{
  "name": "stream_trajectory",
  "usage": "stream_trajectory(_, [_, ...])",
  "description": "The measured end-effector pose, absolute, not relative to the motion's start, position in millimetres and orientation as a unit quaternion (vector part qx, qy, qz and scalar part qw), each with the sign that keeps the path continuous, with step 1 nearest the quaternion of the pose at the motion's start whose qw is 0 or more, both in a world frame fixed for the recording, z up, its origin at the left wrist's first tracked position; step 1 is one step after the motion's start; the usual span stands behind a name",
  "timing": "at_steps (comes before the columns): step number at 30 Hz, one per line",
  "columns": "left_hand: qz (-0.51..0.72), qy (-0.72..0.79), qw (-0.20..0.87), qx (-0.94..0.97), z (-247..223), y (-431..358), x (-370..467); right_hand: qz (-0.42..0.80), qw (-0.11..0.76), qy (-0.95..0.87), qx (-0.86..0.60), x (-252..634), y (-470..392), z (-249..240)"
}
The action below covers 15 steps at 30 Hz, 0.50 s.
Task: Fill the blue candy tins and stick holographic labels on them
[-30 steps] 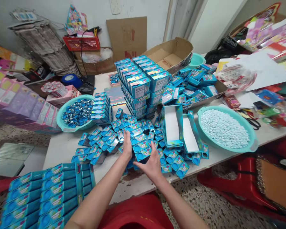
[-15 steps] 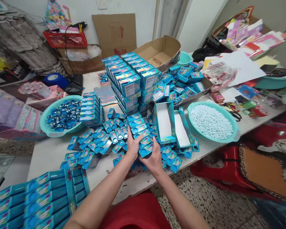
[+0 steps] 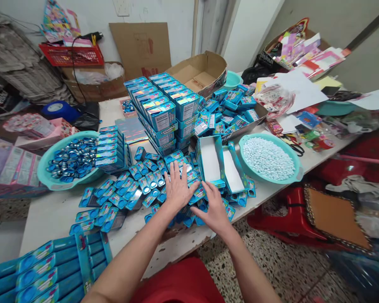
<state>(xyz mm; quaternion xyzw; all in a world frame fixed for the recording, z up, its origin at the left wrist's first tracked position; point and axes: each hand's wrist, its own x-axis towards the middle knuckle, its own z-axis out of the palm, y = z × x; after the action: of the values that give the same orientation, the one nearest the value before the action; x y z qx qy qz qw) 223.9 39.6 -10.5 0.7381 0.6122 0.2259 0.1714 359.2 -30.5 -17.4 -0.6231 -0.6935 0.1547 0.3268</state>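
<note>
A row of small blue candy boxes [image 3: 174, 156] lies between my hands in the middle of the table. Over its left side rests my left hand [image 3: 178, 187], fingers spread and flat; whether it presses on the boxes I cannot tell. My right hand [image 3: 215, 209] is beside the row's near end, thumb apart from the fingers, nothing gripped. Many loose blue boxes [image 3: 123, 185] lie around, mostly to the left. Just right of the row, nested blue display trays [image 3: 211, 162] show white insides, with another open tray [image 3: 234, 170] beside them.
Filled trays [image 3: 164, 115] form a tall stack behind. A turquoise bowl [image 3: 55, 185] of shiny blue pieces stands left, another bowl [image 3: 298, 173] of white candies right. A carton [image 3: 262, 114] holds blue boxes. More filled trays [image 3: 47, 269] stand at lower left; a red stool [image 3: 290, 214] is right.
My left hand has opened from its hold on the row of boxes and spread flat over it. My right hand has loosened and drawn slightly away. The view has shifted a little.
</note>
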Motion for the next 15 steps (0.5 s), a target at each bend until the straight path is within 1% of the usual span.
stream_trajectory(2, [0.222,0.600,0.182,0.747,-10,41,221,0.116,0.366,-0.659,-0.647,381,-15,-5])
stream_trajectory(3, [0.226,0.596,0.190,0.747,-9,41,219,0.082,0.391,-0.614,-0.681,391,-2,-1])
stream_trajectory(4, [0.233,0.594,0.197,0.744,-8,40,218,0.051,0.397,-0.567,-0.720,401,14,0])
stream_trajectory(5, [0.241,0.597,0.201,0.739,-7,39,217,0.040,0.378,-0.535,-0.754,410,30,0])
stream_trajectory(7, [0.259,0.604,0.195,0.728,-3,39,217,0.063,0.298,-0.509,-0.805,421,61,-3])
stream_trajectory(9, [0.264,0.593,0.176,0.740,2,43,220,0.073,0.226,-0.507,-0.829,426,80,-6])
stream_trajectory(10, [0.259,0.577,0.168,0.756,5,46,223,0.062,0.205,-0.511,-0.832,426,84,-6])
stream_trajectory(13, [0.223,0.507,0.173,0.815,13,61,237,0.014,0.183,-0.527,-0.830,421,80,-5])
stream_trajectory(15, [0.196,0.474,0.188,0.837,14,72,247,0.010,0.181,-0.515,-0.838,418,72,-4])
